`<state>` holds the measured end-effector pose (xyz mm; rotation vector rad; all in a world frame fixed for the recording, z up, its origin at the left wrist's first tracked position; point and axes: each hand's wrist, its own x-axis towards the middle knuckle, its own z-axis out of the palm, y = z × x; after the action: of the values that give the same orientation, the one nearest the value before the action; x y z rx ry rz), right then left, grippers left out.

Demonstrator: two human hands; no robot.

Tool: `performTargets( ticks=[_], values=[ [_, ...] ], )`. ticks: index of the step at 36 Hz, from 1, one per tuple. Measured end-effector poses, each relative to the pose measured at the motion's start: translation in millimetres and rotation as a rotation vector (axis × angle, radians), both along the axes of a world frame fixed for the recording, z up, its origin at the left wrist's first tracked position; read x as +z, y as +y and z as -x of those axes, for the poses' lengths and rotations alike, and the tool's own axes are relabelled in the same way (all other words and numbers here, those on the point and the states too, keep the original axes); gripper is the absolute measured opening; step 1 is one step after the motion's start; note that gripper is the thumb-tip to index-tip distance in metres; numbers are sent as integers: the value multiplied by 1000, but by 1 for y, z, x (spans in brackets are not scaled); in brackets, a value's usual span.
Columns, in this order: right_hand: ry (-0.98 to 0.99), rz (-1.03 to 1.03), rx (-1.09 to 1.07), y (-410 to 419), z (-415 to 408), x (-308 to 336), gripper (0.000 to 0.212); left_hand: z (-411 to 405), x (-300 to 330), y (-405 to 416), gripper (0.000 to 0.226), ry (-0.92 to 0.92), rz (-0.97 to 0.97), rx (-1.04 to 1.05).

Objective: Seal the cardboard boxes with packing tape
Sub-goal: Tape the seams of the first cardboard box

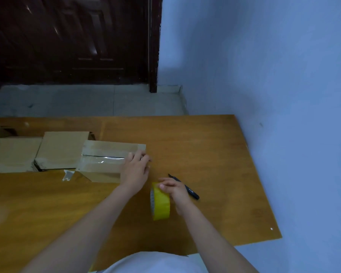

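Wooden table [205,146]: cardboard boxes [59,150], yellow tape roll [161,205], black pen [187,189], tape scrap [68,174].

both bare arms reach forward, left grip [135,168] pressing flat with straight fingers, right grip [173,187] curled closed.

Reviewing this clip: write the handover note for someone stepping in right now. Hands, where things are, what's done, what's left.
Left hand: fingers flat, pressing the right end of the taped box.
Right hand: holds the yellow tape roll, upright on the table.
Black cutter: on the table behind the right hand.
Done: clear tape runs along this box's top seam.
Left: other boxes sit to the left; whether they are taped cannot be told. A loose tape scrap lies by the box's near-left corner.
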<state>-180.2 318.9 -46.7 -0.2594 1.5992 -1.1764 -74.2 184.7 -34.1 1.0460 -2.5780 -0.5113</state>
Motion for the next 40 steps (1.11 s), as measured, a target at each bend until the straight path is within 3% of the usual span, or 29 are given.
performTargets(
  ticks=[2,6,11,16,19,22,24,27,30,35,40],
  values=[
    [-37,35,-74,1,8,5,3,-7,4,0,37,-33,1,-55],
    [-34,162,-174,-1,31,23,14,-31,11,12,49,-91,14,-235],
    [137,190,-63,-5,59,55,16,-64,13,26,60,-117,13,-426],
    [223,197,-52,-7,67,75,16,-98,24,16,94,-271,-48,-599],
    [188,223,-91,-7,63,80,13,-117,40,1,88,-356,-167,-570],
    [140,253,-110,-8,56,82,12,-123,47,-15,65,-293,-87,-457],
    [128,260,-106,-11,50,83,12,-115,54,-17,54,-293,-85,-274],
    [162,248,-84,-18,42,84,12,-81,61,-12,85,-398,-252,20],
    [234,232,-48,-24,36,86,12,-47,55,-5,110,-491,-389,171],
    [315,213,11,-26,33,97,15,-29,47,-8,110,-617,-391,141],
    [362,206,35,-24,31,105,11,-55,47,-44,93,-660,-234,-242]
  ],
)
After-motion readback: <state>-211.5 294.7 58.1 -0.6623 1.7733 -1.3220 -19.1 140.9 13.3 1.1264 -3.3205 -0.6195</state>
